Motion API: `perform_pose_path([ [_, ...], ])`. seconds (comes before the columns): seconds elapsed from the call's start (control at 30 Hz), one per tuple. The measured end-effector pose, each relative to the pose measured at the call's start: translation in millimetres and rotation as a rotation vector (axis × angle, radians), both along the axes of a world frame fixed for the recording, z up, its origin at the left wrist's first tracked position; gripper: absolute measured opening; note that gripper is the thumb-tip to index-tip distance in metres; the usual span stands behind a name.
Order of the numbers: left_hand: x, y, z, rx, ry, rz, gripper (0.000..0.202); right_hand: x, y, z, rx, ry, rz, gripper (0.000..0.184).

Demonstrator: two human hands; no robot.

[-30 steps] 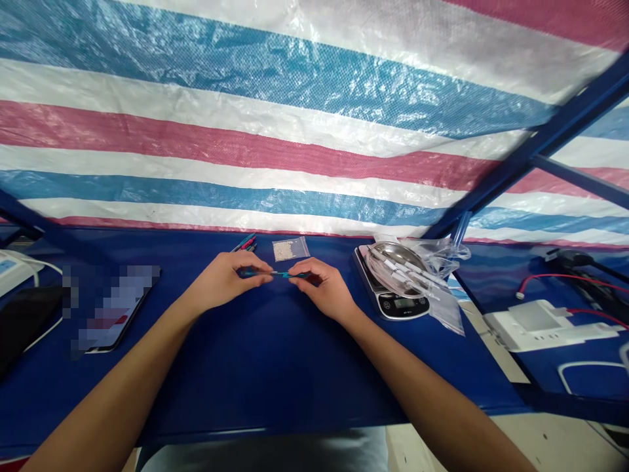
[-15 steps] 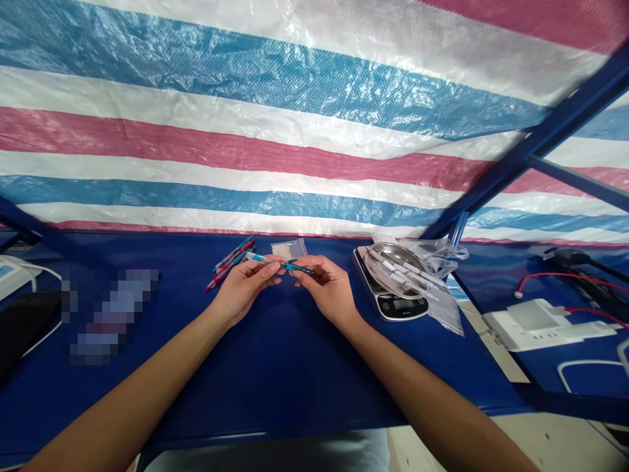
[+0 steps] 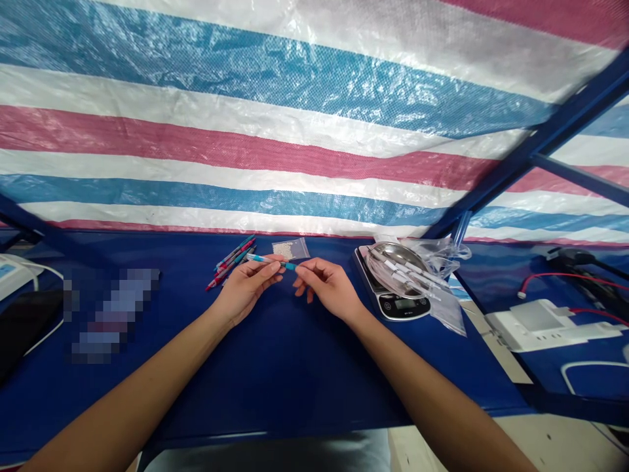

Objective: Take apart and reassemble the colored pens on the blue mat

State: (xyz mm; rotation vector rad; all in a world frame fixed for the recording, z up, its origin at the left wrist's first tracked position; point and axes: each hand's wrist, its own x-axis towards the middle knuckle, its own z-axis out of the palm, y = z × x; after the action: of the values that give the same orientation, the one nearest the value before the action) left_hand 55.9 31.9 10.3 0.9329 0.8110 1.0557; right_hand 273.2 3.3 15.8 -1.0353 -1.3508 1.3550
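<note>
Both hands meet over the blue table (image 3: 275, 367), just in front of a small clear bag of white bits (image 3: 290, 248). My left hand (image 3: 247, 288) pinches a thin teal and white pen (image 3: 268, 260) between thumb and fingers, palm turned up. My right hand (image 3: 328, 286) pinches the pen's teal right end with thumb and forefinger, its other fingers curled. A loose bunch of red and teal pens (image 3: 232, 260) lies on the table left of my left hand.
A kitchen scale (image 3: 399, 303) with a metal bowl (image 3: 396, 257), white sticks and clear plastic bags stands at right. Farther right are a white device (image 3: 545, 322) with red wires and a white cable. A blurred-out flat object (image 3: 111, 308) and a black item lie at left. A striped tarp hangs behind.
My hands have lifted and turned the pen, the left palm rolling upward. The right hand has slid to the pen's right end. The pens on the table now show.
</note>
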Motion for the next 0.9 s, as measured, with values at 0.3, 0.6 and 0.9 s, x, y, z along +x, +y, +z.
perform_pose_path([
  [0.3,-1.4,0.2,-5.0,0.016,-0.007,-0.048,0.028,1.3,-2.6,6.9,0.036,-0.014,0.008,0.039],
  [0.6,-9.8,0.8,8.5,0.149,0.041,-0.192,0.081,12.0,3.0,15.4,0.029,0.200,-0.158,0.037],
  [0.9,-11.8,-1.8,8.5,0.188,0.338,-0.325,0.042,7.8,-3.3,20.8,0.074,0.104,-0.064,0.032],
])
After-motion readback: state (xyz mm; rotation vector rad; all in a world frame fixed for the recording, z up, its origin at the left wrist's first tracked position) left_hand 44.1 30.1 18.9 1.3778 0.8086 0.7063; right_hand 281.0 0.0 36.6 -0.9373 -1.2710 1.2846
